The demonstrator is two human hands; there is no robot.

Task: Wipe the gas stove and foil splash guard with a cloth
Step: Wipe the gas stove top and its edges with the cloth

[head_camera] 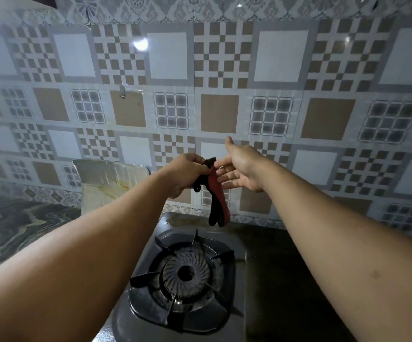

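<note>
- My left hand [187, 172] is clenched around the top of a red and black cloth [216, 193], which looks like a knitted glove, so that it hangs limp in the air.
- The cloth dangles above the back edge of the gas stove [269, 280], not touching it.
- My right hand [243, 166] is spread open with nothing in it, palm turned toward the cloth, fingertips just beside its upper end; I cannot tell whether they touch it.
- The stove is dark, with a round burner [186, 272] set inside a black pan support with radiating prongs; smears and dull marks show on its top.
- The foil splash guard [106, 178] stands upright behind and to the left of the stove, against the wall, its shiny surface streaked with yellowish stains.
- The stove sits on a counter [15, 225] with a swirling grey-green marble pattern, visible to my left.
- The wall [281, 95] ahead is tiled in grey, white and tan squares and checkers, with glossy glints of light.
- A small hook [122, 91] is fixed to the tiles, left of centre.
- I see no containers and no readable writing.
</note>
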